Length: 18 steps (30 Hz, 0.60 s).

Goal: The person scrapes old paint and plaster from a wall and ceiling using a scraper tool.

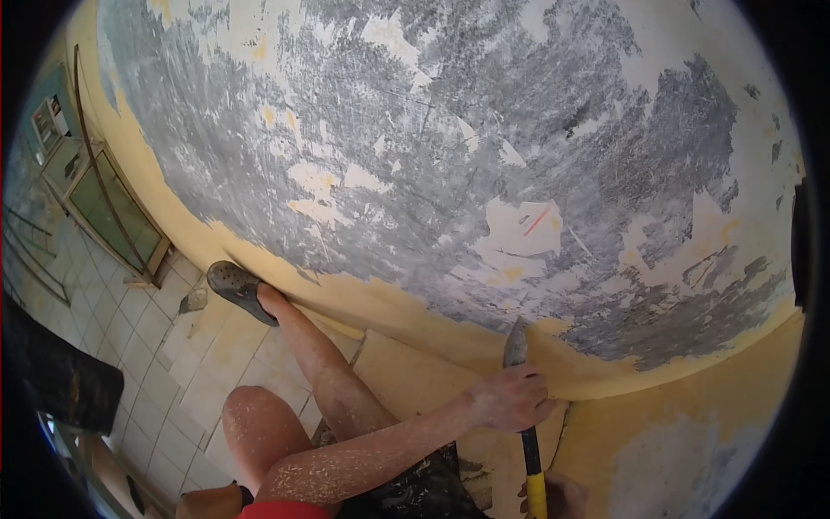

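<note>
My left hand (517,398) is wrapped round the upper part of a metal-bladed hand tool (532,454) with a black and yellow handle. The tip of its grey blade meets the lower edge of the patchy grey area on the wall (415,162), where yellow paint begins. Lower down, at the bottom edge of the view, my right hand (561,496) grips the yellow part of the handle; it is partly hidden and cut off. White and yellow patches show through the grey on the wall. Pale flakes cover my left forearm.
My bent legs are below the wall, one foot in a dark clog (240,290) near its base. Pale floor tiles (152,331) spread to the left, with a broken fragment (193,300) on them. A wood-framed glass panel (115,207) and a thin curved strip (97,162) stand beyond.
</note>
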Each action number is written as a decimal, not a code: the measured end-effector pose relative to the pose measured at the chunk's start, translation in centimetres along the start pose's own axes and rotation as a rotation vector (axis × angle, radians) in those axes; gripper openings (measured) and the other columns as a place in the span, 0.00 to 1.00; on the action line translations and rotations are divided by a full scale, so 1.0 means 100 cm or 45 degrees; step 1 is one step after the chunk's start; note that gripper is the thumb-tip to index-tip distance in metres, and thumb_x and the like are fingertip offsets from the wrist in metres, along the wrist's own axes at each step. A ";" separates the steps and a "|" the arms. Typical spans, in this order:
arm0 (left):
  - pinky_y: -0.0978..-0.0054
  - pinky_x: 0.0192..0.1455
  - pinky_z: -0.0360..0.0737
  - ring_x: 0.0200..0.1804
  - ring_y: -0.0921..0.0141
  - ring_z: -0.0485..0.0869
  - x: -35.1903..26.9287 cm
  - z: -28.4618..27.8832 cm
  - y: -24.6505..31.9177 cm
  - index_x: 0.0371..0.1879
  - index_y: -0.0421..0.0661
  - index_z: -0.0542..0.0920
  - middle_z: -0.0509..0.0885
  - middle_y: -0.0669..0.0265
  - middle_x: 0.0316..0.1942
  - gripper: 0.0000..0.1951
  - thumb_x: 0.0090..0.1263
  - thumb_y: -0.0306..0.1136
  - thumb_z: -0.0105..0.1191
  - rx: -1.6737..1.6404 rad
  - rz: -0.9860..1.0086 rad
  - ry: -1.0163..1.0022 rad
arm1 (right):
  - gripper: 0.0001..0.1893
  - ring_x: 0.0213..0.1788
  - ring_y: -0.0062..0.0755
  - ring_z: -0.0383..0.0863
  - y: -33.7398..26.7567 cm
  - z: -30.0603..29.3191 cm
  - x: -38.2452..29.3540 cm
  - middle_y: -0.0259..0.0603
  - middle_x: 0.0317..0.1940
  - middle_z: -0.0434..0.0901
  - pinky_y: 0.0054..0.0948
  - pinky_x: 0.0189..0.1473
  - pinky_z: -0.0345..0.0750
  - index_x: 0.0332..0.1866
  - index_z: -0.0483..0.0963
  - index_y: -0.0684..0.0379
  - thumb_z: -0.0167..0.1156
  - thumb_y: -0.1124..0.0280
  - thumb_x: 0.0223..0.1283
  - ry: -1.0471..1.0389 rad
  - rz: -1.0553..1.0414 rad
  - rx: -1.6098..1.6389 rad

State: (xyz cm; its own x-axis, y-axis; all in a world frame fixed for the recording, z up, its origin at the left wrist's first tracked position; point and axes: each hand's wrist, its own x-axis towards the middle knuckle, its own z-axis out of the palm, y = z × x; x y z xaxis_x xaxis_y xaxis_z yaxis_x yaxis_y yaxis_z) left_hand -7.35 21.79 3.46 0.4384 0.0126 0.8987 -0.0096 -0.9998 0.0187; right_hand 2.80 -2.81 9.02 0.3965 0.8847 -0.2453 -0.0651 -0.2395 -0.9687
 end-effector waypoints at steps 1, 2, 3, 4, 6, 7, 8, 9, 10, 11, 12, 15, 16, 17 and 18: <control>0.75 0.32 0.72 0.25 0.74 0.74 0.000 0.005 0.001 0.30 0.51 0.83 0.69 0.76 0.19 0.05 0.54 0.33 0.58 0.026 -0.014 0.033 | 0.26 0.39 0.41 0.82 -0.001 -0.003 -0.005 0.54 0.42 0.81 0.30 0.34 0.79 0.57 0.73 0.70 0.45 0.55 0.72 0.035 -0.052 0.214; 0.76 0.32 0.71 0.26 0.74 0.74 0.000 0.011 0.001 0.30 0.50 0.83 0.70 0.76 0.19 0.05 0.55 0.33 0.58 0.009 -0.044 0.021 | 0.26 0.39 0.41 0.82 -0.002 -0.005 -0.008 0.54 0.42 0.81 0.30 0.34 0.79 0.57 0.73 0.70 0.45 0.55 0.72 0.032 -0.050 0.207; 0.76 0.31 0.71 0.26 0.74 0.74 0.001 0.016 0.003 0.30 0.50 0.84 0.70 0.76 0.19 0.05 0.55 0.33 0.58 -0.013 -0.076 0.008 | 0.26 0.41 0.43 0.82 -0.006 -0.006 -0.011 0.56 0.43 0.80 0.31 0.35 0.80 0.58 0.72 0.70 0.44 0.56 0.72 0.059 -0.078 -0.065; 0.76 0.31 0.71 0.26 0.74 0.74 0.002 0.019 0.002 0.30 0.50 0.84 0.70 0.76 0.19 0.05 0.55 0.33 0.58 -0.016 -0.084 0.011 | 0.25 0.43 0.45 0.82 -0.011 -0.009 -0.012 0.57 0.45 0.80 0.32 0.36 0.80 0.59 0.71 0.70 0.43 0.57 0.72 0.083 -0.106 -0.336; 0.77 0.29 0.70 0.25 0.75 0.73 0.003 0.023 0.002 0.30 0.49 0.84 0.70 0.76 0.19 0.05 0.55 0.32 0.59 -0.039 -0.076 0.015 | 0.25 0.43 0.46 0.82 -0.018 -0.013 -0.010 0.58 0.45 0.80 0.33 0.36 0.80 0.58 0.70 0.70 0.43 0.57 0.72 0.091 -0.147 -0.308; 0.77 0.29 0.70 0.25 0.75 0.73 0.004 0.025 0.002 0.30 0.49 0.84 0.70 0.76 0.19 0.05 0.55 0.32 0.59 -0.038 -0.078 0.014 | 0.25 0.43 0.47 0.83 -0.020 -0.016 -0.008 0.59 0.45 0.79 0.34 0.36 0.81 0.58 0.70 0.70 0.43 0.57 0.71 0.092 -0.190 -0.277; 0.76 0.33 0.72 0.27 0.73 0.75 0.005 0.027 0.003 0.27 0.48 0.82 0.72 0.74 0.19 0.03 0.58 0.32 0.58 -0.044 -0.101 0.004 | 0.25 0.43 0.47 0.83 -0.020 -0.019 -0.006 0.59 0.45 0.79 0.34 0.36 0.81 0.58 0.70 0.70 0.43 0.57 0.71 0.086 -0.190 -0.274; 0.75 0.36 0.74 0.28 0.71 0.77 0.006 0.028 0.003 0.24 0.46 0.81 0.74 0.72 0.19 0.05 0.60 0.32 0.58 -0.059 -0.111 -0.034 | 0.24 0.44 0.48 0.83 -0.019 -0.023 -0.003 0.59 0.45 0.79 0.33 0.36 0.81 0.57 0.71 0.69 0.43 0.57 0.71 0.071 -0.214 -0.388; 0.75 0.36 0.74 0.28 0.71 0.77 0.006 0.029 0.004 0.24 0.46 0.81 0.74 0.72 0.19 0.05 0.60 0.32 0.58 -0.040 -0.136 -0.014 | 0.24 0.44 0.48 0.83 -0.016 -0.027 -0.001 0.59 0.45 0.79 0.33 0.36 0.81 0.56 0.71 0.69 0.43 0.57 0.71 0.055 -0.234 -0.503; 0.75 0.36 0.74 0.28 0.72 0.77 0.007 0.029 0.003 0.24 0.45 0.81 0.74 0.72 0.19 0.05 0.59 0.31 0.58 -0.028 -0.127 0.004 | 0.24 0.44 0.48 0.83 -0.012 -0.030 0.002 0.59 0.45 0.79 0.33 0.36 0.81 0.56 0.71 0.69 0.43 0.57 0.71 0.047 -0.228 -0.502; 0.76 0.36 0.74 0.28 0.72 0.78 0.007 0.030 0.003 0.25 0.45 0.81 0.74 0.72 0.19 0.04 0.59 0.31 0.58 -0.018 -0.107 0.026 | 0.23 0.43 0.49 0.83 -0.007 -0.034 0.004 0.60 0.45 0.79 0.34 0.36 0.82 0.55 0.71 0.68 0.43 0.57 0.72 0.015 -0.233 -0.431; 0.78 0.29 0.70 0.26 0.76 0.73 0.007 0.031 -0.002 0.33 0.47 0.84 0.71 0.76 0.20 0.11 0.51 0.34 0.58 0.021 -0.036 0.023 | 0.24 0.42 0.49 0.84 0.007 -0.036 0.012 0.61 0.44 0.79 0.33 0.34 0.82 0.54 0.71 0.68 0.41 0.56 0.73 0.058 -0.255 -0.171; 0.78 0.29 0.70 0.26 0.76 0.73 0.007 0.031 -0.003 0.33 0.47 0.84 0.71 0.76 0.20 0.11 0.51 0.34 0.58 0.022 -0.039 0.014 | 0.24 0.40 0.48 0.84 0.009 -0.035 0.013 0.62 0.44 0.79 0.32 0.33 0.82 0.54 0.71 0.69 0.41 0.56 0.73 0.148 -0.281 0.006; 0.78 0.29 0.70 0.26 0.76 0.73 0.006 0.031 -0.004 0.33 0.47 0.84 0.71 0.77 0.19 0.11 0.50 0.34 0.57 0.025 -0.033 0.030 | 0.24 0.40 0.48 0.84 0.010 -0.033 0.013 0.62 0.44 0.79 0.32 0.33 0.82 0.54 0.71 0.69 0.41 0.56 0.73 0.145 -0.277 0.011; 0.78 0.28 0.70 0.25 0.76 0.73 0.006 0.031 -0.005 0.33 0.47 0.84 0.71 0.77 0.19 0.12 0.49 0.35 0.57 0.028 -0.030 0.051 | 0.25 0.39 0.48 0.84 0.010 -0.031 0.012 0.62 0.43 0.80 0.30 0.31 0.81 0.54 0.71 0.70 0.40 0.56 0.73 0.084 -0.435 -0.478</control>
State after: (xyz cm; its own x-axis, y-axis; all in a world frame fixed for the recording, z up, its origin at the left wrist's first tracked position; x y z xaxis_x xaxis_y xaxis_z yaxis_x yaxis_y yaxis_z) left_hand -4.32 22.26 2.62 0.4017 0.0361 0.9151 0.0199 -0.9993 0.0307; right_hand 6.05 -3.23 7.92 0.3957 0.9132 0.0976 0.4067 -0.0789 -0.9101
